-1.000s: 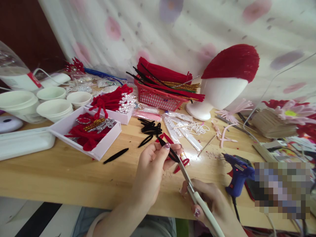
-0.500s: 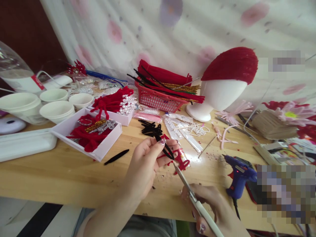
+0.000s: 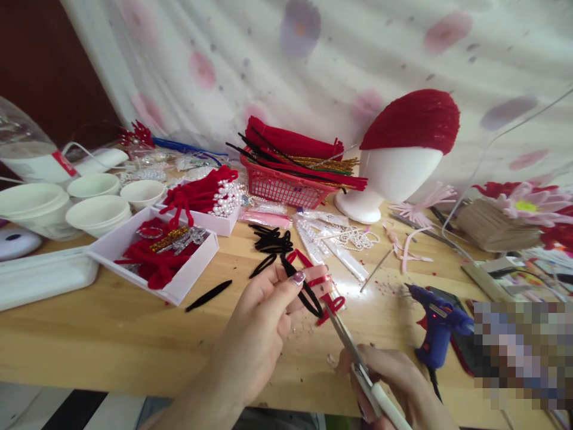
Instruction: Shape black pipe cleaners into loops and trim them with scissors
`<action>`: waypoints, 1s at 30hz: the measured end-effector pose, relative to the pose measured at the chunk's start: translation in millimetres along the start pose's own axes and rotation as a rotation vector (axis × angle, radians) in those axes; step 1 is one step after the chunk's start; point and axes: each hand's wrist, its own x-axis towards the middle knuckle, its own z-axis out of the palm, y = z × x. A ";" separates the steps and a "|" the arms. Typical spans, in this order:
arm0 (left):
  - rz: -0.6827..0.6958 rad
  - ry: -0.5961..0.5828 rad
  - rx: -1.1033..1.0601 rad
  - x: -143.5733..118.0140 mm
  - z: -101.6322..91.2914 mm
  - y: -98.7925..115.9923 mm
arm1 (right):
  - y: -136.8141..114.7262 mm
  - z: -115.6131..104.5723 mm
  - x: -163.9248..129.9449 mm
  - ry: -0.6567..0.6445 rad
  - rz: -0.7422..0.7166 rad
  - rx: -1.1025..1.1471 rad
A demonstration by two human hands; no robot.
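Observation:
My left hand [image 3: 268,310] pinches a looped black pipe cleaner [image 3: 308,295] between thumb and fingers above the table. White-handled scissors [image 3: 358,361] are gripped in my right hand [image 3: 394,382], their tips close to the lower end of that loop; whether they touch it I cannot tell. Just beyond my left hand lies a pile of black pipe cleaner loops [image 3: 272,240]. A red pipe cleaner piece [image 3: 336,301] shows behind the scissor tips, partly hidden by my fingers. Left of my hand, one black piece [image 3: 208,295] lies alone on the wood.
White boxes [image 3: 179,289] with red pieces stand at the left, near paper cups [image 3: 99,210]. At the back are a red basket [image 3: 286,185] of pipe cleaners and a white foam head [image 3: 394,173]. A blue glue gun [image 3: 436,325] lies at the right.
The scissor tips have come up against the loop's lower end from slightly below it. A separate black loop now shows beside my left hand. The whole view has shifted slightly.

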 end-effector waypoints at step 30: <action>-0.053 0.047 0.126 5.5 7.3 3.9 | 10.9 -6.7 -7.7 -0.076 -0.003 -0.111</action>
